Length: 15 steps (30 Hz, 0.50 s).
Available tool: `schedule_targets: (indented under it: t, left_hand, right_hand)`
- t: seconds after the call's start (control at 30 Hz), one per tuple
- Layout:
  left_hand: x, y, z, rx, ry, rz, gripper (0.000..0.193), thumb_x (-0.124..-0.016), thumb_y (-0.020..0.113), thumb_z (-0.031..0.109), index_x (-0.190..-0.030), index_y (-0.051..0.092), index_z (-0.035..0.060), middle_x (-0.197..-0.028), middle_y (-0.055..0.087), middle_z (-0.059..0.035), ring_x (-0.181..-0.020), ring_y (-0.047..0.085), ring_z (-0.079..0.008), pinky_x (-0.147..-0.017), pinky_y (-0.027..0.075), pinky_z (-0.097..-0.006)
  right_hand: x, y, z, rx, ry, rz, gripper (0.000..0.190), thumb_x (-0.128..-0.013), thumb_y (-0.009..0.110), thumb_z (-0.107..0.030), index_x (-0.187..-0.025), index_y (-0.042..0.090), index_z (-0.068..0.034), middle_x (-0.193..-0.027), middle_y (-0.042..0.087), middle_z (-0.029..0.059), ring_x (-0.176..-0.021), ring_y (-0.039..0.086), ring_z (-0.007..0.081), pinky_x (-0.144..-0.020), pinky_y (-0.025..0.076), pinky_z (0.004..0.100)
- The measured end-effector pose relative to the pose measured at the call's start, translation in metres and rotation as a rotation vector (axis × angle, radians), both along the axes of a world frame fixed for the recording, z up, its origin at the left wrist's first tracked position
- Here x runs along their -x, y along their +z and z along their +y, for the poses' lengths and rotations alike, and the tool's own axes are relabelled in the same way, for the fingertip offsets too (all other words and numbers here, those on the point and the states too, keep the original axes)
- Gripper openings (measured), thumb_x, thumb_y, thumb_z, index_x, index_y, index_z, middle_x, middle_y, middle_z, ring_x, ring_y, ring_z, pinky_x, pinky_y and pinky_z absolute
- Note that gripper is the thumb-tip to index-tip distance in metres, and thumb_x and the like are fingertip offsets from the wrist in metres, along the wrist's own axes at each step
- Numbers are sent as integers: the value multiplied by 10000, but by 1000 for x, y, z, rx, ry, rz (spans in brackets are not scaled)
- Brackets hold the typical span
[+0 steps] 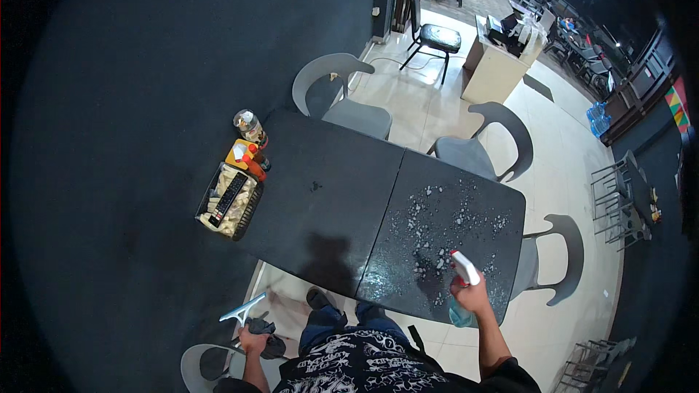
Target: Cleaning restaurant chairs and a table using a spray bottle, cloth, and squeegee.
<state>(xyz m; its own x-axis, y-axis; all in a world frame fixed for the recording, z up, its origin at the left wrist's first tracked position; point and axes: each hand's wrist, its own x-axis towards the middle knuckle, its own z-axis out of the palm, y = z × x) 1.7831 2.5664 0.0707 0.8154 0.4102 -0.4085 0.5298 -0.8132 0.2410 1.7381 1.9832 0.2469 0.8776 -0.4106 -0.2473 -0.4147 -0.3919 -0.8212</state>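
My right hand (pixel 471 295) is closed round a spray bottle (pixel 464 268) with a white and red trigger head, held over the near right part of a dark table (pixel 327 174). Wet drops and white foam spots (pixel 431 218) cover the table's right section. At the lower left, my left hand (pixel 253 340) grips a squeegee (pixel 243 308) with a light blue blade, together with a dark cloth (pixel 265 338). That hand is off the table, above a grey chair. A seam divides the tabletop, and its left section shows one small wet mark.
At the table's left end stand a black basket (pixel 254 215) with packets and a remote control (pixel 228 199), red-capped sauce bottles (pixel 253 166) and a jar (pixel 251 126). Grey chairs (pixel 357 114) surround the table. A dark wall (pixel 136 120) borders the left; a wooden counter (pixel 494 73) stands beyond.
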Motion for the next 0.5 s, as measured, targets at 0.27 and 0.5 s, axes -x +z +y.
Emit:
schedule_targets:
  t: [0.27, 0.5]
  left_hand:
    - [-33, -20, 44, 76, -84, -20, 768, -499, 847, 210, -1189, 566, 24, -1162, 545, -211, -1096, 534, -360, -958, 447, -401]
    - [-42, -23, 71, 60, -69, 20, 717, -498, 852, 207, -1140, 587, 30, -1146, 556, -202, -1090, 540, -349, -948, 454, -393]
  right_hand:
    - [10, 1, 55, 54, 242, 106, 374, -620, 627, -18, -991, 582, -40, -746, 604, 100, -686, 581, 186, -673, 479, 308]
    - [6, 12, 84, 108, 64, 98, 365, -629, 610, -2, -993, 593, -30, -712, 601, 87, -649, 576, 191, -654, 481, 312]
